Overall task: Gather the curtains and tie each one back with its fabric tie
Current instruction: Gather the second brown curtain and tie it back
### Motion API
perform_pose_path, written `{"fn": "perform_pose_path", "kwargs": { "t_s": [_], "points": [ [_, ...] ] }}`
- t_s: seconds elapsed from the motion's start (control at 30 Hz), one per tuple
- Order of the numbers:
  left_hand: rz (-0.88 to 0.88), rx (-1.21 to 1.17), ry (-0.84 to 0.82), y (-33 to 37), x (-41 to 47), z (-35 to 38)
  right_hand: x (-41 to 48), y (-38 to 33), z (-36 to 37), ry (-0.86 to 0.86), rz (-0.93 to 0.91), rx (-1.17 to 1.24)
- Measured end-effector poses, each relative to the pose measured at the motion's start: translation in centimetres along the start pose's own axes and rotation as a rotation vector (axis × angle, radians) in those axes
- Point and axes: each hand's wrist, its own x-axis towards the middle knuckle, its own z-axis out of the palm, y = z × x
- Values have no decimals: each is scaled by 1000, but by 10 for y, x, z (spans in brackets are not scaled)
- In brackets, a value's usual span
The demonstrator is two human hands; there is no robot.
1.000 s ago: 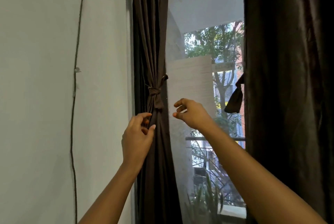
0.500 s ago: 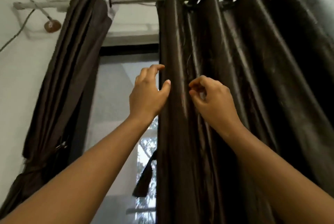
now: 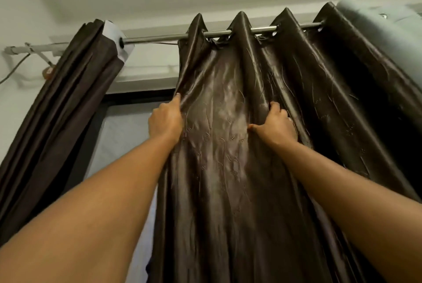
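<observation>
While both arms stretch up and forward, I see the left hand (image 3: 165,123) gripping the near edge of the right curtain (image 3: 228,180). Its thumb lies on the front of the cloth and its fingers wrap behind the edge, hidden from me. The right hand (image 3: 275,125) sits level with it, further right. Its fingers are curled into a fold and bunch the fabric, with the thumb pointing left across the cloth. The stretch between the hands is pulled fairly flat. This curtain hangs spread along the rod (image 3: 157,39). The left curtain (image 3: 68,104) is bunched at the rod's far left end, well apart. The lower parts of both curtains are cut off. A pale shape at top right is too blurred for me to identify.
</observation>
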Motion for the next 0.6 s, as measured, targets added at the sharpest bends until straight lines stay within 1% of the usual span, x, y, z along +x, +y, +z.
{"fn": "perform_pose_path", "kwargs": {
  "t_s": [0.03,0.1,0.2,0.23,0.27,0.37,0.4,0.47,0.53,0.6],
  "points": [
    [-16,1,19,-13,2,0,7,-4,4,-22,36,57],
    [-79,-18,61,-42,11,0,19,-16,13,-24,50,130],
    [-205,-83,83,-79,23,-4,29,-35,23,15,34,183],
    [-212,-123,83,-84,24,-5,32,-41,26,35,42,211],
    [-167,-179,81,-84,24,-7,34,-46,29,42,54,241],
    [118,-357,42,-66,16,-5,30,-62,39,-42,98,299],
    [170,-398,28,-60,13,-3,27,-66,43,-60,117,274],
    [185,-457,-9,-50,8,2,22,-69,51,-48,159,93],
    [160,-524,-40,-44,3,8,23,-61,56,9,217,-61],
    [113,-559,-69,-42,0,12,24,-52,53,79,234,-74]
  ]
}}
